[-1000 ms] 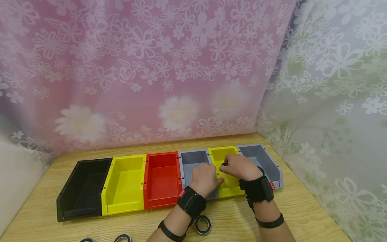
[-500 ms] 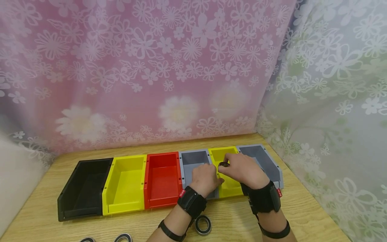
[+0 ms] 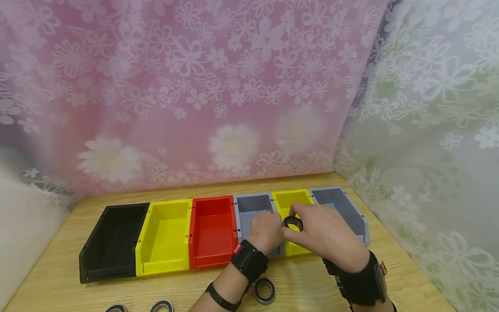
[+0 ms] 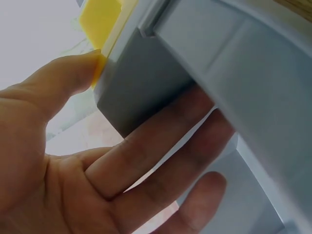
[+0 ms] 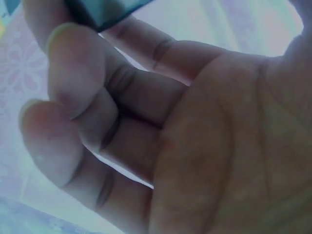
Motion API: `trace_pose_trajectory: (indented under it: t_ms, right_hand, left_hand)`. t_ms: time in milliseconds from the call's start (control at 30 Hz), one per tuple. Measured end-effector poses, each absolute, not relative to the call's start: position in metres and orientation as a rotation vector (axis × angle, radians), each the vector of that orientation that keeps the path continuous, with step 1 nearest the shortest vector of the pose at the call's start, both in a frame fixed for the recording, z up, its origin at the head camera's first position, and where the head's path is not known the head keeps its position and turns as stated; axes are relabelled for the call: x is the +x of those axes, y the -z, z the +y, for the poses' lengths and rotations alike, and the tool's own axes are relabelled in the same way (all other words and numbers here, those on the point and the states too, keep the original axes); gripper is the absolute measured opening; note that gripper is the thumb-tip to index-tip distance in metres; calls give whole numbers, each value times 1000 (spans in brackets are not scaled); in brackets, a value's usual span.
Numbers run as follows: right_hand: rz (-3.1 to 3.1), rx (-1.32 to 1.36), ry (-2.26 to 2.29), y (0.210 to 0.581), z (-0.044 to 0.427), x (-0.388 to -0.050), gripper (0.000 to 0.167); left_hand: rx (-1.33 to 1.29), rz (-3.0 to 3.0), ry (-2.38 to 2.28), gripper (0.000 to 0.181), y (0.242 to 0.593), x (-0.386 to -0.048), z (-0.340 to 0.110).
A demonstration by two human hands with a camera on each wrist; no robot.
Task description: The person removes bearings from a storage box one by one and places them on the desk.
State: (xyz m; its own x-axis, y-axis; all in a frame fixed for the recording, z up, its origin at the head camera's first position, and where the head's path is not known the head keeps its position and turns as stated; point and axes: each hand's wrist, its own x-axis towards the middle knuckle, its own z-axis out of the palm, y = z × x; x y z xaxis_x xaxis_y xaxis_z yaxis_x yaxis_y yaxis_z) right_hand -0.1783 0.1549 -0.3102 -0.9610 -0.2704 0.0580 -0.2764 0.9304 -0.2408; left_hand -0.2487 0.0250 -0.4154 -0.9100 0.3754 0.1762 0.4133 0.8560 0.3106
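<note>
My right hand (image 3: 331, 236) pinches a black-sealed ball bearing (image 3: 286, 222) between thumb and fingers, above the right-hand yellow bin (image 3: 291, 197). Only a dark edge of the bearing (image 5: 109, 12) shows at the top of the right wrist view; the other fingers are loosely bent. My left hand (image 3: 266, 232) grips the wall of the middle grey bin (image 3: 254, 203), where it meets the yellow one. In the left wrist view its thumb lies against the yellow-and-grey edge, while its fingers reach behind the grey wall (image 4: 229, 73).
Another bearing (image 3: 257, 293) lies on the wooden table (image 3: 308, 290) by the left wrist. Two more, a bearing (image 3: 161, 302) and a bearing (image 3: 116, 307), are cut off by the lower edge. Left stand red (image 3: 212, 232), yellow (image 3: 165, 234) and black bins (image 3: 117, 238); a grey bin (image 3: 347, 208) stands far right.
My right hand has drawn back towards me with the bearing, whose ring now shows more fully. The left hand has kept its place on the bin wall.
</note>
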Motion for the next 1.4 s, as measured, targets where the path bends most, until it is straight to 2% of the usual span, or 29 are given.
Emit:
trace_pose_trajectory:
  t_ms: [267,433,667,933,1100,1400]
  right_hand:
    - [-3094,515,-285,342,165,-168,22]
    - [-3181,553,-272,365,173,-165,32]
    - [-3259,573,-162,392,179,-163,31]
    - [-3202,528,-38,423,178,-158,39]
    - [-3241,565,18,435,181,-155,38]
    - [-3335,481,-62,443,190,-153,31]
  left_hand:
    - [-577,-2949,478,56,416,-251,27]
    - [-564,-2994,510,56,416,-252,28]
    - [-574,-3013,568,53,416,-253,27]
    - [-574,-3007,561,53,416,-252,27]
    - [-571,-3006,567,54,416,-251,27]
    - [-563,-3000,585,55,416,-250,27]
